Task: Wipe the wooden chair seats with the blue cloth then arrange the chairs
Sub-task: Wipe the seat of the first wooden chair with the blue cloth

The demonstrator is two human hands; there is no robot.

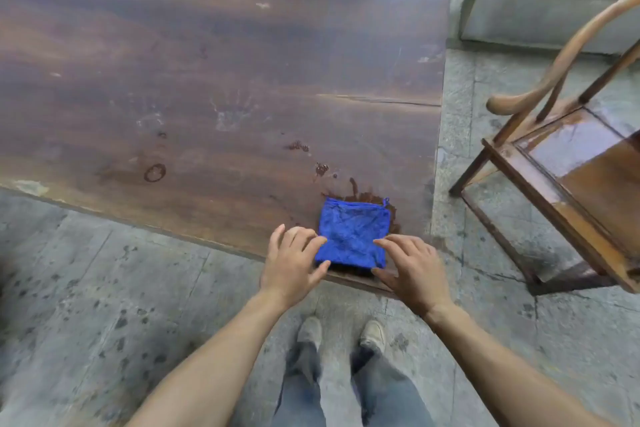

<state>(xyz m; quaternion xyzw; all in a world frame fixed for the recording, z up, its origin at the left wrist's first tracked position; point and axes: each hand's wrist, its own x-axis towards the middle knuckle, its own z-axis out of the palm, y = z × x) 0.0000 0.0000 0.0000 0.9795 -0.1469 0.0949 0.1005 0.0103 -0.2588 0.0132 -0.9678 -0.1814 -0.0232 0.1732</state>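
Observation:
A folded blue cloth [351, 234] lies flat on the near right corner of a long dark wooden table [194, 87], with wet marks around it. My left hand [292, 262] is at the cloth's left edge, fingers spread and touching it. My right hand [414, 265] is at the cloth's right lower corner, fingers straight and resting on it. Neither hand grips the cloth. A wooden chair [571, 163] with a curved armrest stands to the right of the table; its seat looks wet and glossy.
The floor [104, 305] is grey, spotted stone paving. A grey stone block [540, 17] lies beyond the chair at the back right. My feet [341, 333] stand just in front of the table's near edge. A gap of paving separates the table from the chair.

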